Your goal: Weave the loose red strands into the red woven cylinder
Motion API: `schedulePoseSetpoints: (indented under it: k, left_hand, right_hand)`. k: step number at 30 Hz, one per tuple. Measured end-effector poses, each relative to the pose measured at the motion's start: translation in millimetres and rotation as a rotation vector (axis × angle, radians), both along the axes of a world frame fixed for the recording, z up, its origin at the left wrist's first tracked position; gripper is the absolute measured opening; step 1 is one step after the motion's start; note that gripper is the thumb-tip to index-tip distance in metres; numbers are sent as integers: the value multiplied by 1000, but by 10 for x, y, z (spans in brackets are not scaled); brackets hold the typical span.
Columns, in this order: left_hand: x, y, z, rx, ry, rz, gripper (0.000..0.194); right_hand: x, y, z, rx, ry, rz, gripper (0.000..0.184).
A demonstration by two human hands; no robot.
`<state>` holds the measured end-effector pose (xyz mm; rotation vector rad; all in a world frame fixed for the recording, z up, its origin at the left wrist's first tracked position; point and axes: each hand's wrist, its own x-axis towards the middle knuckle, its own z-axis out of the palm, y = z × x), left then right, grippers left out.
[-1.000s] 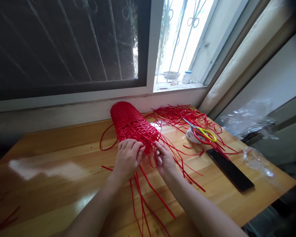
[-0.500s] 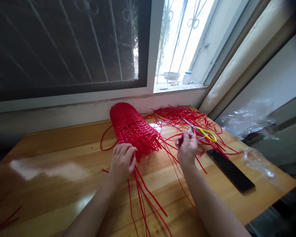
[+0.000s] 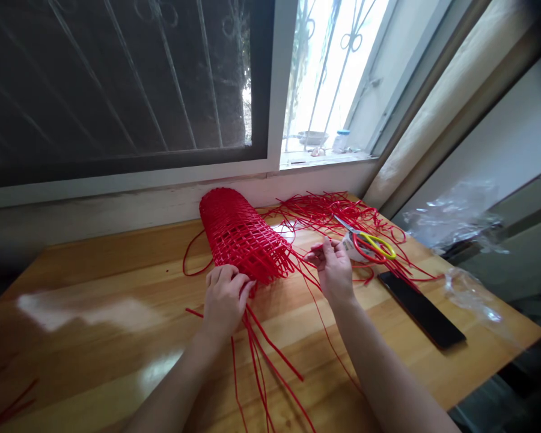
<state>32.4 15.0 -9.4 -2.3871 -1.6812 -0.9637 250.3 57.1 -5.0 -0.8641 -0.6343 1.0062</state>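
Nr edge of counter [image 3: 117, 270]: red strands [image 3: 268, 338] trail from under L hand twd the near edge; a few short offcuts [image 3: 14, 402] lie by the near-left corner.

L hand [image 3: 224, 297], mid-counter: fingers curled down on the lower rim of the woven red tube [image 3: 252, 231], seemingly grasping rim plus strand bases, tho the palm side is hidden. R hand [image 3: 336, 267] is raised just R of the tube's mouth, thumb & fingertips drawn together; looks like a pinch on a red strand, exact hold hard to see. Other strands run from the mouth past R wrist.

Tube lies on its side, tilted, mouth facing the near edge, closed end up by the far edge. Weave is tight at the far end, open lattice twd the mouth, so step in hand is prob. working strands in at the rim, w/ R drawing one out. Next move calls for L keeping the rim steady while R pulls snug w/o distorting the lattice; tangling w/ the other strands is the main risk.

R side: black phone [image 3: 421, 310] nr the right edge; beyond it, scissors [image 3: 379, 245] resting on a small white roll or tub [image 3: 351, 248]. Big strand heap [image 3: 320, 207] fills the far-right corner.
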Motion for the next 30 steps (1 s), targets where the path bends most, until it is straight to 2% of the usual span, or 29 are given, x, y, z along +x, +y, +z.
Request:
schedulePoseSetpoints:
  k: [5,10,19,22,27,30]
  left_hand:
    - [8,19,24,-89,-72,-55,16]
    - [1,4,32,-127,-70,-100,16]
    - [-108,-24,40,-77,-5,-54,15]
    - [-92,-41,69,-32,27,-30,13]
    - [59,-114,213,119,-60,54,13]
    - [268,-144,319,52,-150,-28,12]
  right_hand:
    - [62,61,-18,-52,84,-112,36]
    - [46,104,-36,-103,134,-141,33]
    - [-91,-59,54,-3,27,62,40]
    - [-141,-121,86,-12,11,124,38]
    - [-215,-215,127,-40,-7,96,33]
    - [-279,-302,179,-81,22,110,35]
